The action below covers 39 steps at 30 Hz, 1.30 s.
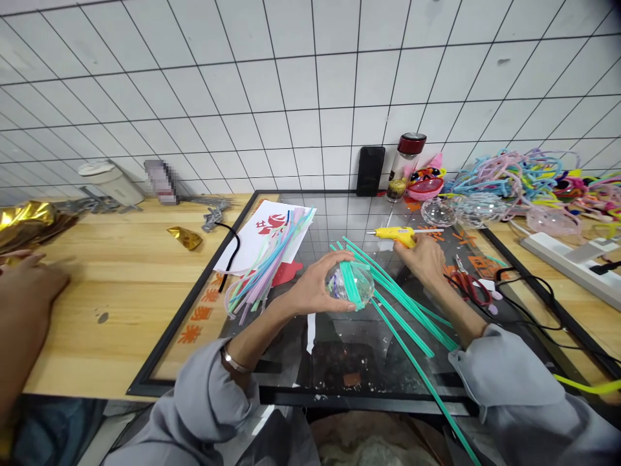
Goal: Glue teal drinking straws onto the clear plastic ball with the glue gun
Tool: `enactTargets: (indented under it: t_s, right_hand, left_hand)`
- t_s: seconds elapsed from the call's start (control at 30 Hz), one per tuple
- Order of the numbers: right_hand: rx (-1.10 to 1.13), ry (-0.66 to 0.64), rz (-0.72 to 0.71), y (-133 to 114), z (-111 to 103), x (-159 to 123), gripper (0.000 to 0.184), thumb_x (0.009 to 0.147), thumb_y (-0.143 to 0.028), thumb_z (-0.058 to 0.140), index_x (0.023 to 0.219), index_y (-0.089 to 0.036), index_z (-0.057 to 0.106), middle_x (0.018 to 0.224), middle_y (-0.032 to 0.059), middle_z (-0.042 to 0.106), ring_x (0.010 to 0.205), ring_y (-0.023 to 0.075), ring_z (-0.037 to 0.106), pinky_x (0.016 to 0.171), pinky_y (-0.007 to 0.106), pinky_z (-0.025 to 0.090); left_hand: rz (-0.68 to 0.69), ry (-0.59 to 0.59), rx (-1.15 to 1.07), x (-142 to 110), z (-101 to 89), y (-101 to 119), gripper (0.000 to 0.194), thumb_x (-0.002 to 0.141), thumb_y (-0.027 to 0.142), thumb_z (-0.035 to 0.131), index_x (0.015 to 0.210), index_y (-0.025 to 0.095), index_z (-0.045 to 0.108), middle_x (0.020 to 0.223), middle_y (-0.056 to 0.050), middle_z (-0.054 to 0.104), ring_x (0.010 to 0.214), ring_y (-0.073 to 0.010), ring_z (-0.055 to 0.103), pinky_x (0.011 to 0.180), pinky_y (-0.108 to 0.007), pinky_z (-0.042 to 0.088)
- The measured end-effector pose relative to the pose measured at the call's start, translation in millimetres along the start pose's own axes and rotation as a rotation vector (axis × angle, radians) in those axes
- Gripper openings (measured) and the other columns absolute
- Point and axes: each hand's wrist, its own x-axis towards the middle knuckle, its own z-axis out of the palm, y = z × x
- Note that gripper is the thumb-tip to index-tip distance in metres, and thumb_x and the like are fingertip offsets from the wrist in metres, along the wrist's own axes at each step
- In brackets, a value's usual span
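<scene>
My left hand (317, 285) is wrapped round a clear plastic ball (366, 283) with a band of green strips (350, 283) across it. To its right my right hand (423, 257) grips a yellow glue gun (394, 234), whose nozzle points left above the glass-topped panel. A white glue stick (429, 231) sticks out of the gun's back. Several long green pipe cleaners (405, 304) lie under and to the right of the ball, one reaching past the front edge. Left of my left hand, a bundle of pastel pipe cleaners (272, 265) rests partly on white paper (247, 226).
Red-handled scissors (469, 288) and black cables lie on the right, near a white power strip (572, 265). At the back stand a black phone (370, 170) and a glass bottle (406, 167), beside clear ball shells (439, 211) and heaped pipe cleaners (514, 178). Another person's hand (29, 285) is at far left.
</scene>
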Motion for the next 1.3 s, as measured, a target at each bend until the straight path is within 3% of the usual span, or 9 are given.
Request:
enactTargets:
  t_s: [0.17,0.3,0.5,0.67,0.93,1.3]
  right_hand:
    - [0.329,0.254,0.015,7.8,-13.6,-2.8,0.047,0.067,-0.052,0.06,0.097,-0.016,0.062,0.082,0.0103,0.068,0.078,0.0281,0.063,0.064,0.035,0.043]
    - [0.51,0.382,-0.144,9.1,-19.8,-11.8,0.04,0.062,-0.051,0.063,0.087,-0.02,0.057,0.079,0.0051,0.065,0.069,0.0213,0.058,0.062,0.033,0.043]
    - [0.463,0.431,-0.466,1.0,-21.1,-28.3,0.023,0.068,-0.043,0.059,0.071,-0.023,0.049,0.061,-0.0012,0.054,0.055,0.0143,0.049,0.055,0.028,0.036]
    - [0.451,0.532,-0.583,-4.9,-25.7,-38.4,0.023,0.071,-0.039,0.059,0.067,-0.024,0.041,0.056,-0.0036,0.046,0.05,0.0112,0.041,0.051,0.027,0.03]
    - [0.349,0.412,-0.546,-6.5,-31.4,-45.1,0.021,0.076,-0.043,0.052,0.069,-0.024,0.045,0.065,0.0022,0.056,0.061,0.017,0.052,0.059,0.03,0.037]
    - [0.325,0.431,-0.562,-5.4,-32.6,-44.8,0.02,0.077,-0.04,0.051,0.066,-0.025,0.042,0.063,0.002,0.054,0.059,0.0166,0.05,0.059,0.03,0.035]
  left_hand:
    - [-0.105,0.015,-0.053,0.6,-1.3,-1.7,0.081,0.057,0.031,0.088,0.13,0.02,0.053,0.141,-0.013,0.054,0.133,-0.0311,0.05,0.116,-0.045,0.034]
    - [-0.142,0.029,-0.133,0.5,-1.1,-8.3,0.085,0.057,0.031,0.089,0.132,0.019,0.052,0.143,-0.013,0.053,0.133,-0.0312,0.05,0.117,-0.045,0.033]
    - [-0.163,0.039,-0.214,1.8,-1.4,-11.9,0.085,0.056,0.031,0.089,0.131,0.018,0.052,0.139,-0.012,0.055,0.131,-0.0315,0.051,0.115,-0.044,0.035]
    - [-0.18,0.04,-0.221,1.7,-1.6,-8.3,0.086,0.056,0.032,0.089,0.132,0.02,0.052,0.141,-0.012,0.053,0.133,-0.0321,0.049,0.116,-0.045,0.033]
    - [-0.176,0.029,-0.153,0.3,-1.6,-9.3,0.089,0.055,0.035,0.09,0.134,0.019,0.051,0.143,-0.013,0.052,0.134,-0.0332,0.049,0.117,-0.049,0.033]
    - [-0.172,0.018,-0.162,0.9,-1.8,-5.8,0.084,0.057,0.031,0.089,0.131,0.02,0.051,0.142,-0.012,0.052,0.133,-0.0318,0.05,0.116,-0.047,0.034]
